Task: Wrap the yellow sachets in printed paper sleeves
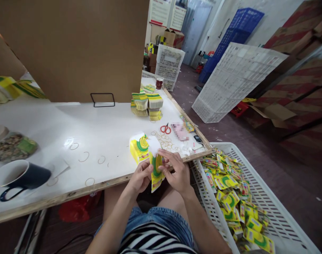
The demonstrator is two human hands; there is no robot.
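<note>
The white tabletop (94, 128) ends at a wooden edge (97, 187) near the wrists, with a perforated white crate (277, 204) close on the right and wider room leftward among rubber bands (74, 146). The left hand (141, 176) and right hand (178, 173), fingers curled, pinch opposite sides of a yellow-green packet (156, 171) above the lap.

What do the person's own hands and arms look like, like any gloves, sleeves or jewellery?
The left hand and right hand are ungloved, and both forearms are bare, with no watch or bracelet visible. Clothing includes a black-and-white striped top and blue denim shorts.
</note>
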